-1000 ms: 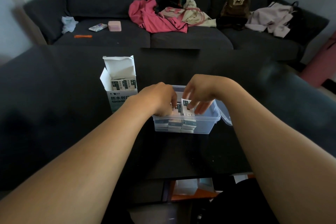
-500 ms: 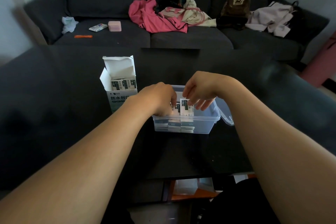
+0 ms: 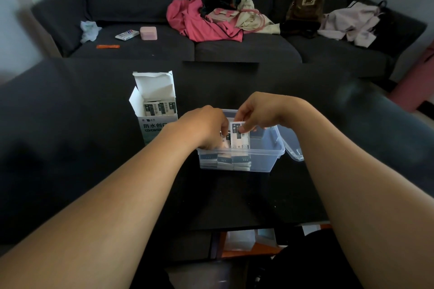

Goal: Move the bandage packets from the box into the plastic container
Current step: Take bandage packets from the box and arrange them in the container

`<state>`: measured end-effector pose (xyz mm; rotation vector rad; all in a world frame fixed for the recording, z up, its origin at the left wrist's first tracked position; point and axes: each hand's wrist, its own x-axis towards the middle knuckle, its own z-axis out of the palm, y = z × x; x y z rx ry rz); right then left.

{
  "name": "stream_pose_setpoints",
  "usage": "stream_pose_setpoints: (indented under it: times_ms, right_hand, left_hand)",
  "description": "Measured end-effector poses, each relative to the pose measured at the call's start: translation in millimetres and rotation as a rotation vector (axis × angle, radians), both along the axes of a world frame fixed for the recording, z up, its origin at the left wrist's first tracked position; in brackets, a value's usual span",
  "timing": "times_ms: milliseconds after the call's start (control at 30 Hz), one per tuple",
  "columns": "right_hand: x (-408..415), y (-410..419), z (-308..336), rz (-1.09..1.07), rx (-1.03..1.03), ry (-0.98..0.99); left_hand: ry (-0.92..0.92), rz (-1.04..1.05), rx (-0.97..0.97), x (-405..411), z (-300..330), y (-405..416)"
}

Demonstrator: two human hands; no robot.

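Observation:
A clear plastic container point(image 3: 265, 159) stands on the dark table, with several bandage packets point(image 3: 231, 162) stacked in its left half. My right hand point(image 3: 260, 110) pinches one white packet point(image 3: 239, 136) by its top edge, upright over the stack. My left hand point(image 3: 206, 126) reaches into the container's left end, its fingers curled against the packets there. The open white box point(image 3: 155, 122) stands to the left of the container, flap up, with more packets point(image 3: 159, 108) showing inside.
The container's lid point(image 3: 293, 145) hangs open on its right side. Behind the table a dark sofa point(image 3: 234, 47) carries pink clothes point(image 3: 197, 21), a brown bag point(image 3: 305, 4), a pink case point(image 3: 148, 33) and small items. The table's near edge is close to me.
My right hand has lifted slightly, raising the pinched packet a little above the stack. My left hand stays in the container's left end.

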<state>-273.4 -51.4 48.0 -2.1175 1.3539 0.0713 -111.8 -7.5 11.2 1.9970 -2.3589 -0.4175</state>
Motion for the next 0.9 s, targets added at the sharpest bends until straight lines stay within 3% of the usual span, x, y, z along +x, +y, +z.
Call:
stream_pose_setpoints:
  times_ms: [133,300,533,900]
  right_hand:
    - [-7.1,-1.8,4.9,-0.024,0.043,-0.076]
    - [-9.4,-5.4,6.8,-0.153,0.122,-0.306]
    - [10.0,-3.0,-6.7,-0.096,0.152,-0.194]
    - [18.6,-3.9,-16.9,-0.151,0.177,-0.218]
  left_hand:
    - [-0.001,-0.018,0.019,0.7,1.8,-0.1]
    - [0.047,-0.016,-0.039,4.8,2.9,0.2]
    - [0.138,0.012,-0.121,13.7,4.7,5.7]
    - [0.117,-0.010,-0.069,14.8,5.7,8.8]
